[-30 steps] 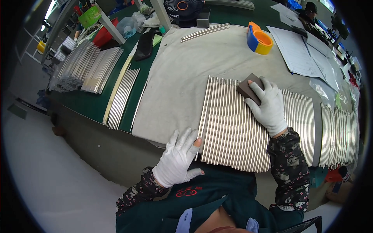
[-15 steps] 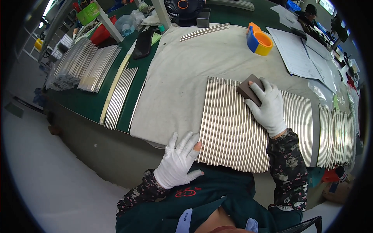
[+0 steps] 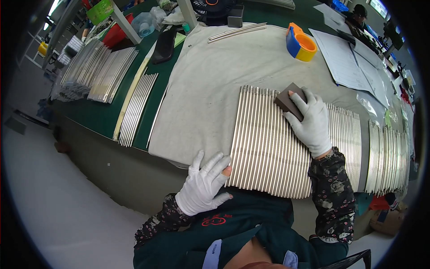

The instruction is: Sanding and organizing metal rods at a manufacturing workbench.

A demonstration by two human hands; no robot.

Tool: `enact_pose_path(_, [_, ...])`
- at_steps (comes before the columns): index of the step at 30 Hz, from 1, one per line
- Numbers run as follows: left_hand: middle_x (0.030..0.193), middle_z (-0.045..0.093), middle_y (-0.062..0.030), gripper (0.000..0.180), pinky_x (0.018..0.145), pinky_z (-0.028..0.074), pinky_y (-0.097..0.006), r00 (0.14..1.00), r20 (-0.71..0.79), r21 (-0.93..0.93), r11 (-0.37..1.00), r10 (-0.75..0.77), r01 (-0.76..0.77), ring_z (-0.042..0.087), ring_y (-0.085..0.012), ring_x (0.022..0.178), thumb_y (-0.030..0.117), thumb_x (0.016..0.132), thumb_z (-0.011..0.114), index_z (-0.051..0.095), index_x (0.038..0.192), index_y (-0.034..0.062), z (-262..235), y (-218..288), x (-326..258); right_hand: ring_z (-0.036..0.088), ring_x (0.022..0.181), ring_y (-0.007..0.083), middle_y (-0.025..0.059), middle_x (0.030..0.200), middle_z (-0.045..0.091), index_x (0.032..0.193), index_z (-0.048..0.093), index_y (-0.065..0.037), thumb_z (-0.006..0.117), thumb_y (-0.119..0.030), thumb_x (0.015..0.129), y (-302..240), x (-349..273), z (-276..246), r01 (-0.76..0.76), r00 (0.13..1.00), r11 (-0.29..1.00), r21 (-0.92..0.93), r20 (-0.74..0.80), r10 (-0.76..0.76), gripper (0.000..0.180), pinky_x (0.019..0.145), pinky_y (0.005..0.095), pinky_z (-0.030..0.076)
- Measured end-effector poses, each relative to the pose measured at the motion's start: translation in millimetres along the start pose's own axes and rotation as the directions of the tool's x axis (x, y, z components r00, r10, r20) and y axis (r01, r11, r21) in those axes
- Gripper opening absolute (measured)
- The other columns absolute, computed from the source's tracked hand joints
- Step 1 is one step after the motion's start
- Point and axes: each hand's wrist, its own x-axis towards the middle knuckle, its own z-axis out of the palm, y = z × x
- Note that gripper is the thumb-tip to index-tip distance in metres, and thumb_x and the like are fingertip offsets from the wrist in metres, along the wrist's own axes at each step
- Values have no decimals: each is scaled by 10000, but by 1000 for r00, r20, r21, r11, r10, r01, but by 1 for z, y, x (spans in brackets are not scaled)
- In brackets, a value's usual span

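Observation:
A row of slim silver metal rods point(image 3: 264, 143) lies side by side on the pale cloth point(image 3: 201, 89), their near ends reaching past the table's front edge. My right hand point(image 3: 313, 127), in a white glove with bare fingertips, grips a brown rectangular block point(image 3: 286, 99) at the far ends of the rods. The palm and forearm hide part of the row. At the row's near left corner my left hand point(image 3: 201, 186), gloved alike, is open with fingers spread, its fingertips against the outermost rod. Nothing is held in it.
More rods point(image 3: 345, 139) lie right of my forearm, with another bundle point(image 3: 387, 157) beyond. Several rods point(image 3: 139, 110) and bagged bundles point(image 3: 112, 74) lie at left. A phone point(image 3: 164, 45), tape dispenser point(image 3: 301, 43), papers point(image 3: 342, 62) and fan point(image 3: 214, 10) stand or lie farther back.
Both hands keep nearly the same pose and place on the rods, and the block stays in my right hand. The whole view has shifted very slightly.

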Motion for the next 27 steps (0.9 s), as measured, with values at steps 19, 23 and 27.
enact_pose_path(19, [1400,383,-193,955,1052,262,-593,987,104,-42,992,121,-117,387,-347,1300,381,560,818,378,1343,54,-14,-25,44,506,1039,310,188,1222,511,1160,632,-119,721,-302,705,-32,45,-9,318,933,934,161,120,-339,499,879,390,414])
enact_pose_path(23, [1392,387,-189,911,1046,255,-618,976,175,-54,991,128,-120,371,-334,1313,386,590,805,391,1325,42,-20,-23,46,506,1037,312,189,1219,518,1140,649,-126,726,-315,705,-36,53,2,400,895,880,255,100,-435,481,878,390,420])
enact_pose_path(27, [1408,363,-168,937,1043,239,-644,967,235,-92,992,102,-82,332,-313,1339,389,542,830,413,1302,32,-24,-18,47,507,1039,315,199,1220,521,1143,648,-120,719,-309,708,-36,61,4,456,855,843,286,121,-504,480,869,390,426])
